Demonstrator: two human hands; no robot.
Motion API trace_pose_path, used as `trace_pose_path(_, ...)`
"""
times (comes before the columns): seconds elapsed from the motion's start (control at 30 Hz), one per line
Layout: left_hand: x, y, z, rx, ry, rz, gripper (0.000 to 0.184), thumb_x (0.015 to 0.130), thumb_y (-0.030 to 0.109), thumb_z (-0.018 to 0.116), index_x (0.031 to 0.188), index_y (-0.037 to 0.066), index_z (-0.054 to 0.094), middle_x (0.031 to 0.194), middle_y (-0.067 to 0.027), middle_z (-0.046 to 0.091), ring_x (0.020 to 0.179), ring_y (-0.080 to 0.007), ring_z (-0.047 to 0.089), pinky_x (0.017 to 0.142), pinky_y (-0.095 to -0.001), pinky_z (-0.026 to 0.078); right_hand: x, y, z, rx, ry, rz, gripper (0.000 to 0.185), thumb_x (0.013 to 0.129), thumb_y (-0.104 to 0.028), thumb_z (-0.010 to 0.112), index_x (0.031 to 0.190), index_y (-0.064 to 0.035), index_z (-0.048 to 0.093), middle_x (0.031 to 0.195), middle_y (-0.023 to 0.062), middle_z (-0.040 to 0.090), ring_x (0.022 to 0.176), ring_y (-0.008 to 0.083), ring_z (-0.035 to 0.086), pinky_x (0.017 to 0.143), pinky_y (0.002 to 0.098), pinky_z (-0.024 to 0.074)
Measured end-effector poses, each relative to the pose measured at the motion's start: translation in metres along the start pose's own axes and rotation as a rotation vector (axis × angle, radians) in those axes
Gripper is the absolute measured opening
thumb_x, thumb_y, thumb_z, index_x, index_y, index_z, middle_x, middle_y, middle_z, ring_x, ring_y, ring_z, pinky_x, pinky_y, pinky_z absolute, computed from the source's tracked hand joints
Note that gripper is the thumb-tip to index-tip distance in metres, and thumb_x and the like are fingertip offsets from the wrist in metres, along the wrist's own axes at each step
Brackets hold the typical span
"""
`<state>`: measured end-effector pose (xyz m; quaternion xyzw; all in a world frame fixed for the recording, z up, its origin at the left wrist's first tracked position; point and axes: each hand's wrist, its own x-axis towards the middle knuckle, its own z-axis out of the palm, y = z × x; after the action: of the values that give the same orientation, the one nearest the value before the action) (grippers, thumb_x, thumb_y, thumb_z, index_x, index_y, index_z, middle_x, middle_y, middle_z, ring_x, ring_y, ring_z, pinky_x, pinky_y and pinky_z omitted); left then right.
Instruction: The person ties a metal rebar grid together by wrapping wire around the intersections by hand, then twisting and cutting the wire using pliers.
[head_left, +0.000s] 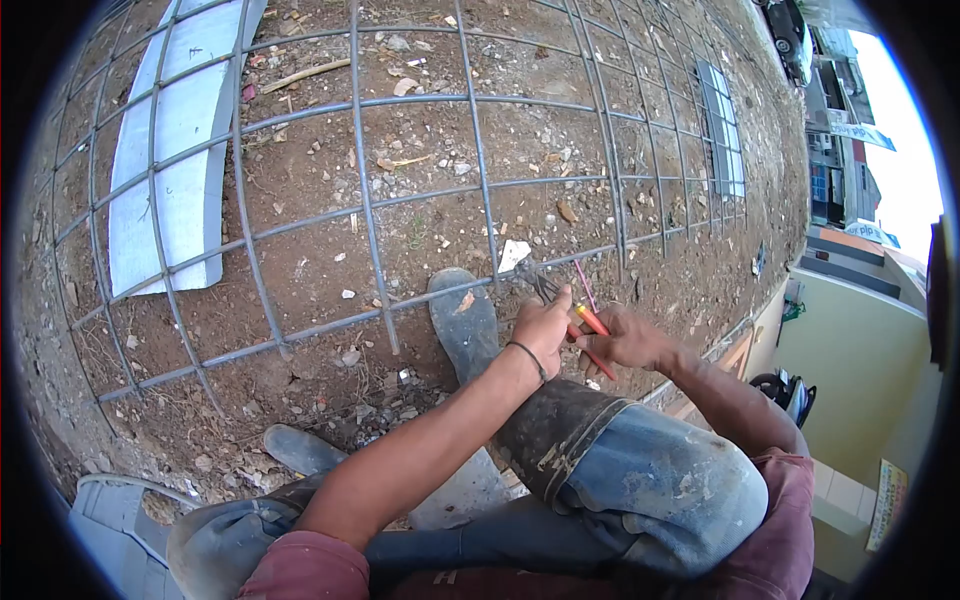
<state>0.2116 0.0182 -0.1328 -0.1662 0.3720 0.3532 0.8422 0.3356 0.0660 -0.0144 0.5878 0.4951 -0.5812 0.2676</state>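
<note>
Your right hand (635, 342) has its fingers curled round the red-handled metal pliers (594, 320), nose right by the near edge of that grey steel rebar mesh (484, 187). Left hand's (541, 328) bunched alongside, can't tell what those fingers grip tbh.

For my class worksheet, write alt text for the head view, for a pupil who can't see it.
A person's right hand holds red-handled pliers, with the left hand close to their metal head, at the near edge of a steel bar grid. Beneath the grid lie stony ground and two pale slabs.
</note>
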Motion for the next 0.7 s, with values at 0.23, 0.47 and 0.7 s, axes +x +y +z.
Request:
trace_pose_path(0.23, -0.024, 0.027, 0.005, 0.453, -0.052, 0.379, 0.052, 0.107, 0.033, 0.055, 0.135, -0.008, 0.038, 0.113, -0.019, 0.06, 0.086, -0.0242, 0.068, 0.07, -0.039, 0.057, 0.012, 0.041, 0.093, 0.419, 0.447, -0.151, 0.025, 0.099, -0.021, 0.064, 0.112, 0.0006, 0.064, 0.084, 0.0089, 0.071, 0.081, 0.0172, 0.066, 0.077, 0.0368, 0.0519)
trace_pose_path(0.47, -0.047, 0.046, -0.006, 0.622, 0.153, 0.865, 0.081, 0.107, 0.018, 0.05, 0.158, -0.009, -0.006, 0.168, -0.0258, 0.011, 0.157, -0.029, 0.014, 0.125, -0.0375, 0.018, 0.012, 0.062, 0.085, 0.395, 0.137, -0.523, 0.044, 0.1, -0.028, 0.063, 0.138, -0.0074, 0.057, 0.126, 0.0115, 0.068, 0.116, 0.0211, 0.064, 0.098, 0.0373, 0.0477)
trace_pose_path(0.7, -0.076, 0.068, -0.003, 0.816, 0.146, 0.967, 0.069, 0.105, 0.006, 0.045, 0.159, -0.007, 0.004, 0.163, -0.0238, 0.029, 0.137, -0.0327, 0.052, 0.115, -0.0389, 0.041, 0.021, 0.131, 0.097, -0.027, 0.471, -0.544, 0.053, 0.097, -0.03, 0.066, 0.146, -0.0141, 0.054, 0.111, 0.0158, 0.07, 0.098, 0.0244, 0.067, 0.087, 0.0409, 0.0501)
